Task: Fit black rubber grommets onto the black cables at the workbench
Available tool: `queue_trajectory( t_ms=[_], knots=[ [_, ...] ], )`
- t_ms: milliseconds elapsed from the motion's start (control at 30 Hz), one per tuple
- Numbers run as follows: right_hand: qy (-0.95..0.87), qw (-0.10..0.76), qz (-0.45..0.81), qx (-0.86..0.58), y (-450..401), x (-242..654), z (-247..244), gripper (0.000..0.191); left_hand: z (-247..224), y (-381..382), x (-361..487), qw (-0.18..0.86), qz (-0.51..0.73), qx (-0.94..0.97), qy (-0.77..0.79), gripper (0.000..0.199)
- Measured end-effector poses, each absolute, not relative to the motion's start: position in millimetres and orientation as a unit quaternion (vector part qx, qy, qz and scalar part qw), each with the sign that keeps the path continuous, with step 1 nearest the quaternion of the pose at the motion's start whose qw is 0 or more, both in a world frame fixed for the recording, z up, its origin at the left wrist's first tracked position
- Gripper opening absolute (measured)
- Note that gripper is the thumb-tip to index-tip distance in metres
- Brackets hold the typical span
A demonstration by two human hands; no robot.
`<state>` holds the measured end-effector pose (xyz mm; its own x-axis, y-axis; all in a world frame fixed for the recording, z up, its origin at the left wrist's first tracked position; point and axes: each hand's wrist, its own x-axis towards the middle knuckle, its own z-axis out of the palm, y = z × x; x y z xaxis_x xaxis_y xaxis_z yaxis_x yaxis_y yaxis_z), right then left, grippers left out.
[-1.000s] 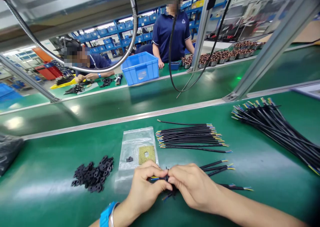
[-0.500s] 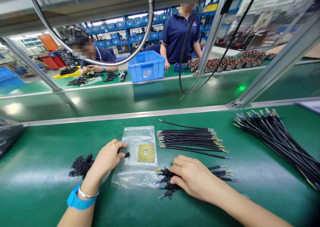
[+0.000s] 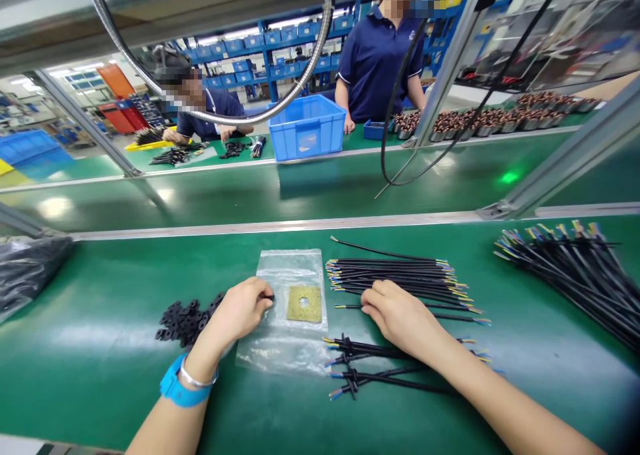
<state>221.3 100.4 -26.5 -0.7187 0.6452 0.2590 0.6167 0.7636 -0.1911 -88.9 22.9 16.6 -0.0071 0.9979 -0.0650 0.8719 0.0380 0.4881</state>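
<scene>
My right hand (image 3: 397, 318) is closed on a short black cable (image 3: 348, 306) with stripped coloured wire ends, just below a row of similar cables (image 3: 387, 268). My left hand (image 3: 246, 309) pinches a small black part, mostly hidden by the fingers, over the left side of a clear zip bag (image 3: 280, 353). On that bag lies a square yellowish sponge (image 3: 304, 304) with a central hole. Left of my hand is a pile of small black parts (image 3: 183, 323). Several cables with black pieces fitted near one end (image 3: 353, 377) lie below my right hand.
A large bundle of black cables (image 3: 575, 275) lies at the right, and a dark plastic bag (image 3: 33, 268) at the far left. Beyond the metal rail (image 3: 280, 225) stand a blue bin (image 3: 307, 131) and two people. A hanging metal hose (image 3: 300, 85) crosses above.
My right hand has left the cables with fitted pieces, moved up to the cable row and taken one cable. My left hand stays pinched over the bag. The view has shifted slightly left.
</scene>
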Motion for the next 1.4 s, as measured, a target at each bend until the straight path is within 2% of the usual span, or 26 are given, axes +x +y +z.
queue_trajectory(
  t_ms=[167,233,300,367,533,600,667,733,833,1000,1067,1400],
  knots=[
    [-0.907,0.194,0.044,-0.371,100.0,223.8,-19.6,0.017,18.2,25.0,-76.3,0.446,0.332,0.534,0.637,0.025],
    [-0.894,0.232,0.070,-0.376,99.7,225.4,-16.0,0.015,17.1,24.8,-68.3,0.496,0.353,0.497,0.618,0.029],
    [-0.882,0.266,0.095,-0.376,98.0,226.0,-12.2,0.012,14.9,23.9,-59.1,0.499,0.346,0.505,0.613,0.030],
    [-0.878,0.283,0.101,-0.371,95.1,225.5,-8.4,0.012,11.5,22.5,-49.1,0.447,0.319,0.564,0.616,0.029],
    [-0.886,0.287,0.122,-0.345,86.2,222.6,-1.3,0.016,-2.0,18.5,-24.8,0.134,0.225,0.764,0.590,0.022],
    [-0.888,0.287,0.129,-0.336,82.8,221.8,-0.1,0.016,-6.0,17.9,-18.4,0.047,0.176,0.801,0.570,0.020],
    [-0.890,0.283,0.139,-0.330,79.5,221.1,0.3,0.016,-6.9,18.3,-14.5,0.006,0.133,0.818,0.560,0.017],
    [-0.892,0.276,0.151,-0.324,76.3,220.3,0.3,0.017,-5.2,19.6,-12.7,0.012,0.119,0.823,0.556,0.016],
    [-0.898,0.267,0.158,-0.314,71.4,218.4,0.9,0.018,-1.6,21.5,-11.8,0.104,0.178,0.794,0.572,0.014],
    [-0.903,0.284,0.147,-0.287,63.4,214.3,5.1,0.021,-0.9,20.7,-8.7,0.470,0.409,0.515,0.589,0.013],
    [-0.905,0.285,0.147,-0.280,61.3,212.9,6.5,0.023,-1.0,19.0,-6.7,0.557,0.450,0.421,0.557,0.019],
    [-0.890,0.319,0.132,-0.299,60.0,214.1,6.1,0.024,3.6,12.0,-8.5,0.631,0.477,0.370,0.487,0.022]
  ],
)
